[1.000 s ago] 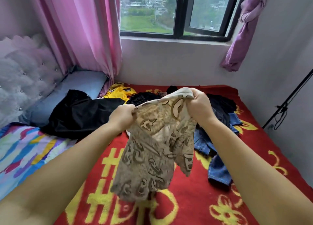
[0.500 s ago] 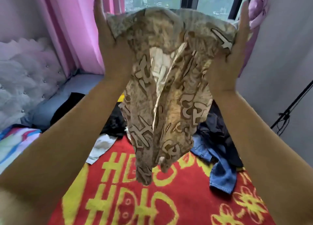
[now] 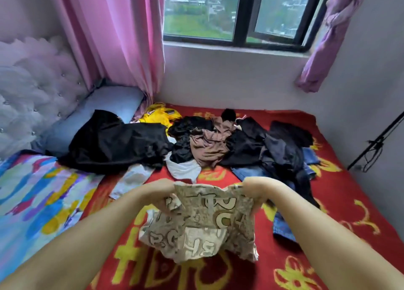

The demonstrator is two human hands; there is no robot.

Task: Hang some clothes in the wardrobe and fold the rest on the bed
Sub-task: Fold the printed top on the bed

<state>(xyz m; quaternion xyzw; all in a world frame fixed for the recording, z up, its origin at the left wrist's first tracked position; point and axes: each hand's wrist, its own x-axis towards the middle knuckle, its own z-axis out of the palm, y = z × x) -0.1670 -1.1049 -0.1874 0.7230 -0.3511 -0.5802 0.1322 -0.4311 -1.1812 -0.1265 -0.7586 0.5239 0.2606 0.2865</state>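
Head view is showing the left hand point(image 3: 162, 193) and right hand point(image 3: 254, 192) pinching the top corners of a thin, limp beige patterned garment point(image 3: 201, 219), probably stretching it flat for folding; it is hanging low over the near red fleecy blanket point(image 3: 328, 257), the crumpled clothes pile point(image 3: 207, 145) lying farther back

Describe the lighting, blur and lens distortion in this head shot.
Head view: soft daylight from the window, no harsh glare; a faint shadow falls under the patterned garment on the red blanket. Wide-angle bending curves the walls and stretches the forearms. Left hand and right hand look slightly soft.
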